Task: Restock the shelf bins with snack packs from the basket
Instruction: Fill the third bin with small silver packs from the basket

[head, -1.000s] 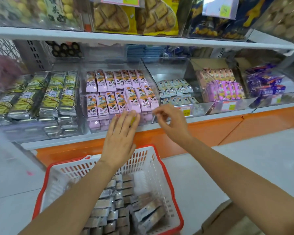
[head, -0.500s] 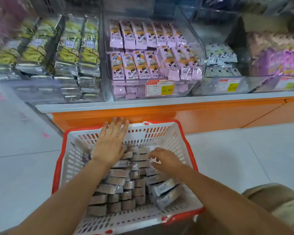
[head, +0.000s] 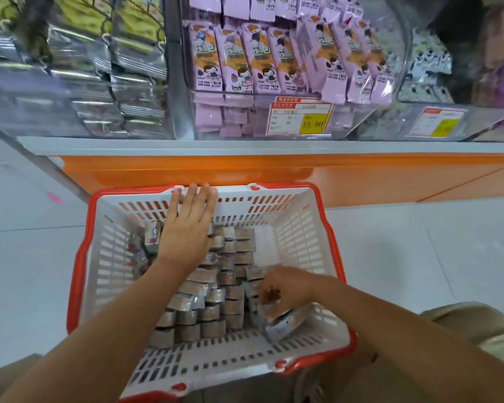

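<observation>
Two hands that were up at the clear bin [head: 402, 48] of pink packs [head: 262, 62] a second ago are now both down in the red-rimmed basket [head: 300, 228]. The left hand [head: 186, 234] lies flat and slack over the silver snack packs [head: 230, 289], fingertips at the far rim. The right hand [head: 288, 286] curls its fingers round packs by the near right corner. That placing run looks finished and a fresh pickup is starting, with many packs left in the basket.
</observation>
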